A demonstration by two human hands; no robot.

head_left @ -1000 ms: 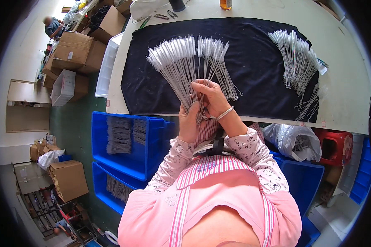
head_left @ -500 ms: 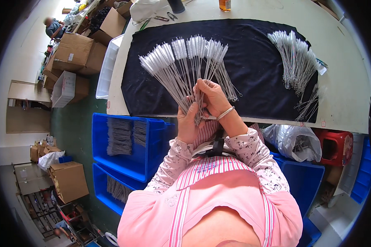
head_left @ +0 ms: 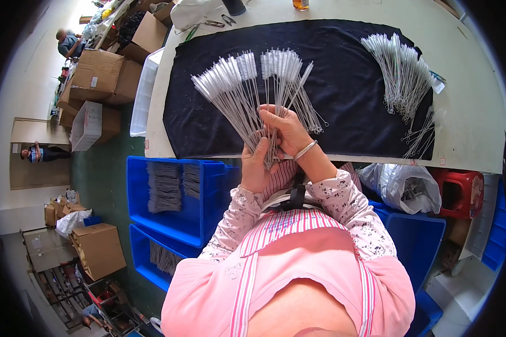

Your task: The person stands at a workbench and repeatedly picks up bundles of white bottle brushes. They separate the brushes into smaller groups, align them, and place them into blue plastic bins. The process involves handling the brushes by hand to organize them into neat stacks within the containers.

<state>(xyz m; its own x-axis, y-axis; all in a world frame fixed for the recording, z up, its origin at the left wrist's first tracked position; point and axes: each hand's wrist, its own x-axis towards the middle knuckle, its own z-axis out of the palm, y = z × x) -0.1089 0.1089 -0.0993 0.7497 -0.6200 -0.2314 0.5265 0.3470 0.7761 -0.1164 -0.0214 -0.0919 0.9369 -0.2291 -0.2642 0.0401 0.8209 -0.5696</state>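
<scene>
My left hand (head_left: 256, 164) is closed around the lower wire stems of a fanned bunch of small white-bristled bottle brushes (head_left: 222, 78). Above it, the fingers of my right hand (head_left: 285, 130) pinch some stems in the right part of the fan. A narrow gap separates the white heads into a left group and a right group (head_left: 281, 63). More brushes lie on the black cloth (head_left: 343, 84) just right of my right hand, their looped ends toward me. Which stems each hand grips is partly hidden by my fingers.
A larger pile of brushes (head_left: 402, 78) lies at the cloth's right side. Blue bins (head_left: 194, 224) with grey wire bundles stand below the table's left part. A white plastic bag (head_left: 396, 185) and a red stool (head_left: 460, 194) are at the lower right. Scissors-like snips (head_left: 228, 21) lie at the back.
The brush heads in the middle of the fan have parted, leaving a gap between left and right groups. My right hand has shifted slightly left. A person now shows in the doorway at far left.
</scene>
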